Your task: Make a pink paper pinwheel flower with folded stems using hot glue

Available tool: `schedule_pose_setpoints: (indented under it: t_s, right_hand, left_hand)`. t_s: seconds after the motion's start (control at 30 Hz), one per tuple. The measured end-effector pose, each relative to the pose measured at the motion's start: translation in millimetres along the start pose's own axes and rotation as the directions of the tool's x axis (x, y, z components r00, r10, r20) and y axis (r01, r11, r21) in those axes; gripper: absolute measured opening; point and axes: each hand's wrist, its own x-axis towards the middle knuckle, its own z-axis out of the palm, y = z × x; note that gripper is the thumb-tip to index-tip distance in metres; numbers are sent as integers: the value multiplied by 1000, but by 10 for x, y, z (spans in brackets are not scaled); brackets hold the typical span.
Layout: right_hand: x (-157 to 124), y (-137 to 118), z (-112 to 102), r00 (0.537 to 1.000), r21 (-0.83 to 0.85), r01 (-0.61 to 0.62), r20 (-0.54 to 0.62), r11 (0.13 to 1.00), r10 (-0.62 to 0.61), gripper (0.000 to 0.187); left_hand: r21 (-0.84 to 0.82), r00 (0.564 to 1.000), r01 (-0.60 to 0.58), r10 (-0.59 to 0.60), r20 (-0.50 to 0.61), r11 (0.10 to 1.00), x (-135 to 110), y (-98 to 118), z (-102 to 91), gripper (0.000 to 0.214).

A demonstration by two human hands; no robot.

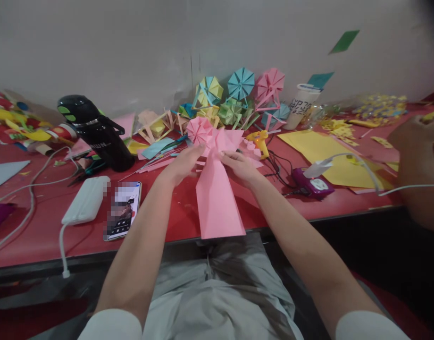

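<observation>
Head camera view: a pink folded-paper piece with a flared skirt and a narrow neck (pixel 220 203) sits in front of the person's body, its neck between the two hands and its wide lower end reaching the near edge of the red, smooth-topped surface (pixel 181 215). The fingers of the right hand (pixel 240 167) are closed on the paper at the neck, thumb on the near face. The left hand (pixel 185 163) is at the other side of the neck, its fingers curled; their tips are partly hidden, so I cannot tell whether they grip.

Handling this well calls, I judge, for light, even pressure at the neck, with the thumbs following the existing creases and the skirt left free so that its flat panels do not buckle. Pressing too hard there could crush the gathered folds.

The paper looks matt and stiff enough to hold sharp edges; the skirt is broad and plain, the top spreads into pointed flaps. Just behind the left hand is a pink pleated paper wheel (pixel 199 131). Further back, against the wall, stand a blue pleated paper disc (pixel 241 84) and a pink pleated paper disc (pixel 271 84), ribbed with radiating folds, with thin paper strips below them. A yellow plastic glue gun (pixel 259 141) lies beyond the right hand, near a large flat yellow paper sheet (pixel 305 146). At the far right is another person's hand (pixel 420 134).
</observation>
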Motion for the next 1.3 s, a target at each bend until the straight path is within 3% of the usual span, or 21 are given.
schedule_pose_setpoints:
  t_s: [0.1,0.17,0.4,0.53,0.6,0.67,0.77,0.87,0.93,1.07,1.2,1.3]
  right_hand:
    - [-3,39,46,996,-17,47,78,999,-45,53]
    - [2,74,56,991,-52,74,116,996,-68,56]
    - [-54,92,32,988,-146,54,152,988,-31,46]
    - [-120,60,-156,998,-291,-42,37,956,55,36]
    - [-157,43,-272,989,-465,-136,-15,875,146,35]
    - [-191,20,-348,971,-630,-214,-55,747,232,38]
    - [-217,-19,-350,959,-761,-243,-94,601,269,39]
    - [-205,-37,-277,957,-800,-240,-101,550,271,35]
    - [-185,-33,-237,952,-799,-238,-78,553,297,30]
    - [-147,-20,-226,938,-808,-246,-59,535,342,31]
    - [-109,-32,-240,931,-808,-267,-76,526,356,37]
    - [-41,-32,-224,948,-815,-274,-140,510,286,48]
  left_hand:
    - [-165,986,84,-59,155,983,-63,9,31,58]
    - [-233,983,101,-61,173,967,-101,-3,60,58]
    - [-289,993,100,-112,-24,952,-109,-86,66,45]
    - [-37,955,13,-24,-295,999,-86,-231,-171,62]
    - [131,935,65,-14,-354,989,-96,-323,-325,80]
    - [312,943,101,9,-333,945,-117,-393,-444,89]
    - [657,962,91,105,-253,748,-160,-402,-494,89]
    - [868,974,71,152,-166,492,-186,-317,-410,79]
    - [908,984,3,162,-78,419,-169,-263,-322,64]
    - [920,989,-47,146,-11,389,-40,-292,-154,46]
    - [929,991,-96,119,56,357,103,-483,-68,45]
    - [923,988,-106,141,57,371,136,-607,-62,49]
